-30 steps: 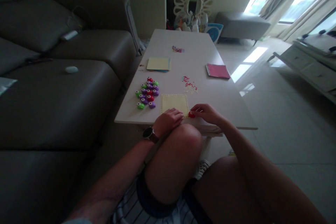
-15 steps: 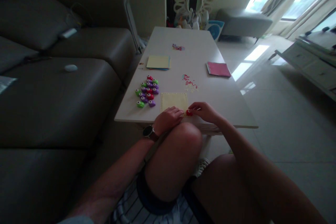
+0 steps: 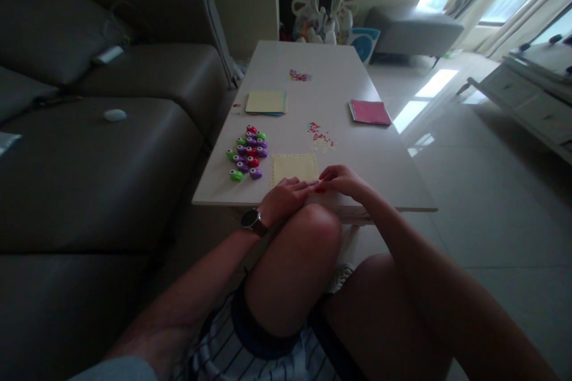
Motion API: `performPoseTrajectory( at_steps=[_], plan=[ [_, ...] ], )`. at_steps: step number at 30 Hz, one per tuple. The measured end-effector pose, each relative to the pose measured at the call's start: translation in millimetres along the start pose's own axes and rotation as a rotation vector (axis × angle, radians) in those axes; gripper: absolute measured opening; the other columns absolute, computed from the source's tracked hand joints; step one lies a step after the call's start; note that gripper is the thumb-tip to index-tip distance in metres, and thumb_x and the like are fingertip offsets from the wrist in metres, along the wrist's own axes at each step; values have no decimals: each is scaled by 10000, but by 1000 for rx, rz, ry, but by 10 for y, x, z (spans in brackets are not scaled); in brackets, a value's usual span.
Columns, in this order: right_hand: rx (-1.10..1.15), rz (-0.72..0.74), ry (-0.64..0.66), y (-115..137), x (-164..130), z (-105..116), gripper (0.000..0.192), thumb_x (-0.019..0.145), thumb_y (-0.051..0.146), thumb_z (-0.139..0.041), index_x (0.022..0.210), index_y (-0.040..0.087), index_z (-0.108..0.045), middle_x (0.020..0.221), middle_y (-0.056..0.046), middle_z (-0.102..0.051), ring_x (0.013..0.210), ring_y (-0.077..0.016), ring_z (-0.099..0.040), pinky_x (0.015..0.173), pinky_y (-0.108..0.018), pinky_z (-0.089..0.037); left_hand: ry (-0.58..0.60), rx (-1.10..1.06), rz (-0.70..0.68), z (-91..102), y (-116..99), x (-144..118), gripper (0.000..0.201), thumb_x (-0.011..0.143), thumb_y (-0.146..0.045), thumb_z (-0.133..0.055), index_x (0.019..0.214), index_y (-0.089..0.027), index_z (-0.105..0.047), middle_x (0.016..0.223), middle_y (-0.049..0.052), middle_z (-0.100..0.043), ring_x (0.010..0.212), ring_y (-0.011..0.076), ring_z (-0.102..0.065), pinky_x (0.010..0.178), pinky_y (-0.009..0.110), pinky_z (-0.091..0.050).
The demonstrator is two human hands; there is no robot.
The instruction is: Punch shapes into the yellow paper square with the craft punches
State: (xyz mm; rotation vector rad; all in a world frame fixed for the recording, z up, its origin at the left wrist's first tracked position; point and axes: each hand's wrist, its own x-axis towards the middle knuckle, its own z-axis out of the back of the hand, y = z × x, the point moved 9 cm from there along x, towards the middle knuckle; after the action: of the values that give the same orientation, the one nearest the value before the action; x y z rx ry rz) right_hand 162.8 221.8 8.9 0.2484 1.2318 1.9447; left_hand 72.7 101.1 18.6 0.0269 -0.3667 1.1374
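A cream sheet [image 3: 294,168] with a row of small marks along its edges lies near the table's front edge. My left hand [image 3: 291,192] rests across the sheet's lower edge, its fingers stretched out flat and their tips reaching the red punch. Closed around a small red paper punch [image 3: 320,189] at the sheet's lower right corner is my right hand [image 3: 342,180]. Fingers cover most of that punch. To the left stand several similar punches [image 3: 251,152] in red, green and purple, each with a white round top.
Red and pale paper bits [image 3: 320,137] are scattered beyond the sheet. A stack of coloured sheets [image 3: 266,102] lies at the back left, a pink pad [image 3: 370,112] at the right, and a small multicoloured heap [image 3: 300,75] farther back. My knee [image 3: 318,229] is close to the table edge.
My left fingers have straightened and slid right to the red punch. My right hand stays at the same corner, and less of the punch shows. The view has shifted slightly.
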Motion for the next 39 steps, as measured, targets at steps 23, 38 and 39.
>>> performPoseTrajectory(
  at_steps=[23, 38, 39],
  plan=[
    [56, -7, -190, -110, -101, 250, 169, 697, 218, -761, 831, 187, -663, 782, -29, -680, 669, -139, -582, 583, -246, -451, -44, -94, 62, 28, 68, -6, 417, 974, -185, -518, 1390, -201, -501, 1422, 65, -564, 1264, 216, -529, 1067, 392, -436],
    [-245, 142, -271, -216, -34, 419, 101, 755, 200, -685, 854, 184, -697, 838, -49, -726, 737, -162, -621, 692, -284, -479, 8, -31, 97, -29, 78, -20, 258, 937, -182, -585, 1187, -201, -645, 1295, 67, -630, 1165, 246, -540, 1032, 426, -453],
    [-291, 122, -283, -225, -39, 449, 106, 749, 184, -681, 854, 183, -696, 832, -52, -721, 738, -169, -619, 692, -292, -474, -1, -38, 109, -25, 86, -21, 248, 933, -183, -591, 1174, -197, -649, 1271, 69, -639, 1158, 246, -542, 1027, 426, -455]
  ],
)
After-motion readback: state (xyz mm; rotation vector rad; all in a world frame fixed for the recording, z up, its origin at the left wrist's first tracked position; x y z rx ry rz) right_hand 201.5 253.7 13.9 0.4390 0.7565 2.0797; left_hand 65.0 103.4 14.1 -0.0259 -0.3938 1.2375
